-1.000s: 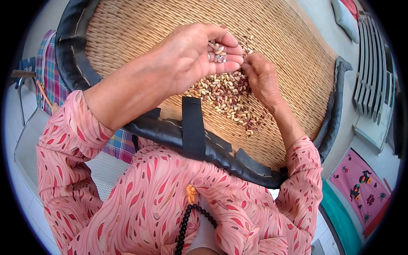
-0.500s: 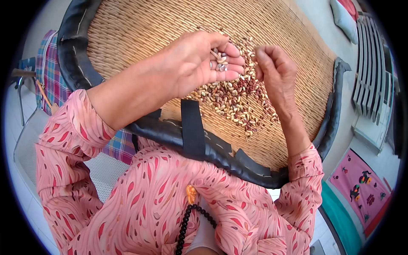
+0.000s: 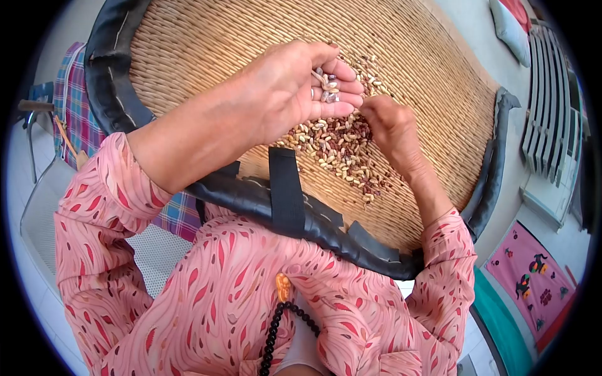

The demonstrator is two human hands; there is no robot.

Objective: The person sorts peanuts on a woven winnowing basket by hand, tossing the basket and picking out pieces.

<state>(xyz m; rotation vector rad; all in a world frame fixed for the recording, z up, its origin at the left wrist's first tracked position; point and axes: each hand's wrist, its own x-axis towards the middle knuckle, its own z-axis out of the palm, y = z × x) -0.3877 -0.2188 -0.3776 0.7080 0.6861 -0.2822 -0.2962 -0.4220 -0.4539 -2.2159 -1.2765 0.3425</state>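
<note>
My left hand (image 3: 282, 88) is palm up over a woven winnowing tray (image 3: 207, 56), its fingers loosely cupped around several mottled pale-and-purple beans (image 3: 328, 88). Beside its fingertips my right hand (image 3: 392, 128) is closed in a pinch, knuckles up; whatever its fingertips hold is hidden. Below both hands a loose heap of mixed beans (image 3: 343, 150), cream, yellowish and dark red, lies spread on the weave. Part of the heap is covered by the hands.
A black rubber rim (image 3: 332, 241) edges the tray and rests against the lap. A black strap (image 3: 286, 191) crosses the near rim. At right are grey slats (image 3: 547, 100) and a pink mat (image 3: 530, 269); at left, plaid cloth (image 3: 78, 106).
My right hand has moved left and down, from the heap's right side to beside the left fingertips. The left hand has barely moved and keeps its beans.
</note>
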